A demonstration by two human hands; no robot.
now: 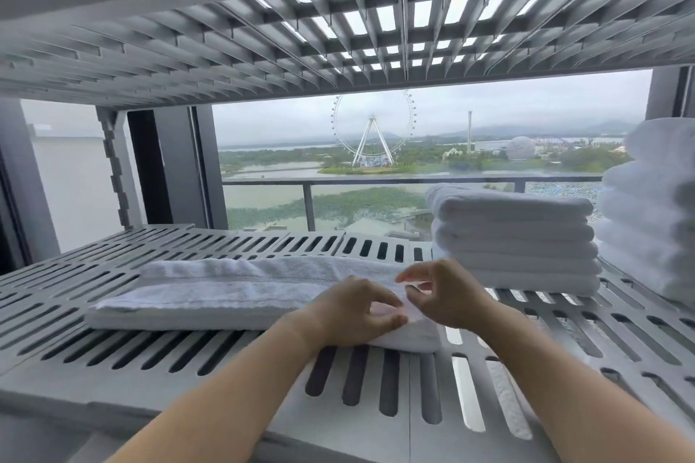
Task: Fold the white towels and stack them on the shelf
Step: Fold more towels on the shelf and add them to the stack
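A folded white towel (233,293) lies lengthwise on the grey slatted shelf (113,353), its right end under my hands. My left hand (353,312) rests on that end with fingers curled, pinching the cloth near its corner. My right hand (447,297) hovers just to the right, fingers loosely bent, fingertips close to the towel's edge; whether it holds cloth is unclear. A stack of several folded white towels (515,241) stands on the shelf behind my right hand. A second, taller pile of white towels (654,214) sits at the far right.
The upper slatted shelf (338,22) hangs low overhead. A grey shelf post (116,169) stands at the back left. Behind the shelf is a window with a balcony railing (376,182). The bare part of the shelf lies to the left and in front of the towel.
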